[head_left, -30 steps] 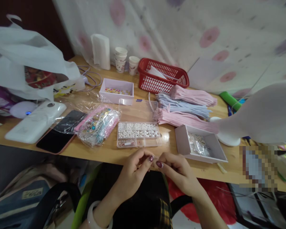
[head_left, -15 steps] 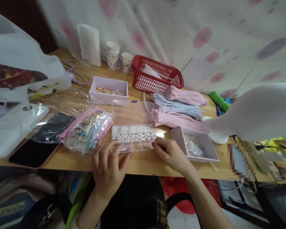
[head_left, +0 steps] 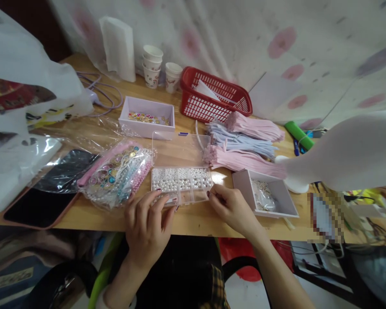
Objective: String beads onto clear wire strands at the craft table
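A clear plastic bead organizer (head_left: pixel 193 196) lies on the wooden table with its transparent lid (head_left: pixel 180 150) folded back. Its rear compartments hold white pearl beads (head_left: pixel 180 178); some front ones look bare. My left hand (head_left: pixel 149 227) rests over the front left corner, fingers stretched and thumb apart. At the front right corner is my right hand (head_left: pixel 233 208), fingers curled in and pressed together; whatever is in them is hidden. Left of the organizer is a clear bag of colored beads and charms (head_left: pixel 119 176).
A box with small packets (head_left: pixel 266 195) stands right, beside a white mannequin form (head_left: pixel 350 150). Behind are pink and blue fabric strips (head_left: pixel 244 141), a red basket (head_left: pixel 215 96), a box of gold charms (head_left: pixel 148 113) and paper cups (head_left: pixel 152 68). A phone (head_left: pixel 38 208) lies left.
The whole view has shifted slightly. Both hands keep nearly the same pose and place at the organizer's front corners.
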A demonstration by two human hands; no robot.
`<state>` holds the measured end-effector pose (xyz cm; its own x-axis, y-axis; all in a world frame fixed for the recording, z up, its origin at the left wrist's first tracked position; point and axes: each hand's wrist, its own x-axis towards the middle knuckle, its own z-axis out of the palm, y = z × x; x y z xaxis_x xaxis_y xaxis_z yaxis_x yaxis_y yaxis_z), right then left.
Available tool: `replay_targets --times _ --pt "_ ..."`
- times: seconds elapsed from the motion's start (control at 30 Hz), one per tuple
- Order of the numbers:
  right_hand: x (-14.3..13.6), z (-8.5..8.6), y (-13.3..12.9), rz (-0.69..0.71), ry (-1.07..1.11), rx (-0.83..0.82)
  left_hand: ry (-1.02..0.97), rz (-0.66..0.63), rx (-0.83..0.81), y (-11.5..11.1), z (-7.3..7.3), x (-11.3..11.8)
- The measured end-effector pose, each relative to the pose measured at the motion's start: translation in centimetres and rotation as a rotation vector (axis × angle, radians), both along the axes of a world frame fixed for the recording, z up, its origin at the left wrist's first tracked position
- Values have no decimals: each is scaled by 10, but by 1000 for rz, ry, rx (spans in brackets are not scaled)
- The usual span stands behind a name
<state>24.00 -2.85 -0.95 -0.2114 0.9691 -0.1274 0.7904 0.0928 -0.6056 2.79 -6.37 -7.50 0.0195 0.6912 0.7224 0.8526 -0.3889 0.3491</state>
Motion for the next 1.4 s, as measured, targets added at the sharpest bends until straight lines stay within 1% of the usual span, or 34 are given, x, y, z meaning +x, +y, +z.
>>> replay_targets --times 0.23,0.4,0.8,0.87,0.97,1.2,1.33,1.4 --pt "-2 -3 -2 -41 -19 -6 0 -5 -5 0 3 -1" --pt "-5 -1 -2 -41 -16 -25 -4 -17 -13 2 7 -1" --pt "-4 3 0 -72 47 -126 24 -35 -47 6 8 -5" --pt "-3 4 0 -68 37 -140 15 -56 -69 8 8 -7" --pt "-1 3 0 -63 6 -146 -3 -93 -156 9 7 -11" --pt "0 4 2 -39 -6 -98 -24 -155 -280 -4 -3 -23" --pt "-1 5 3 0 -47 -65 23 -205 -291 -1 -1 -24" --pt "-1 4 3 14 -70 -45 24 -200 -296 0 0 -24"
